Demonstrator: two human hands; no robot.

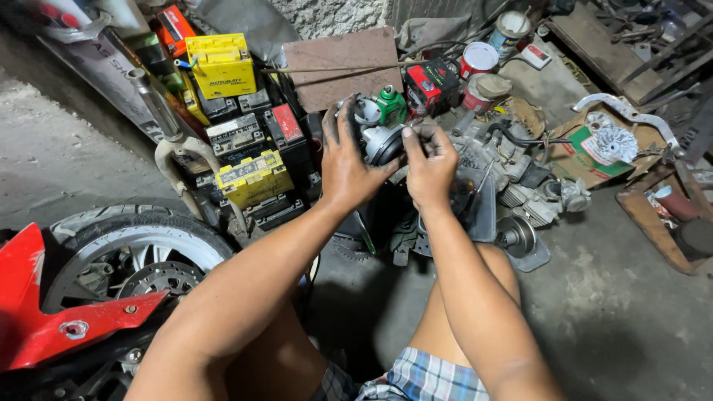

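Both hands hold one small engine part [382,141] up over the concrete floor [609,312]: my left hand [347,167] wraps it from behind, my right hand [429,165] pinches its front, near stacked batteries [245,160]

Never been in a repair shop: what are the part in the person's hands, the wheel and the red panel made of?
The part looks like grey cast metal with a dull sheen and a black rim, perhaps rubber. The wheel has a matt black rubber tyre with tread, silvery spokes and a metal disc. The red panel looks like glossy plastic.
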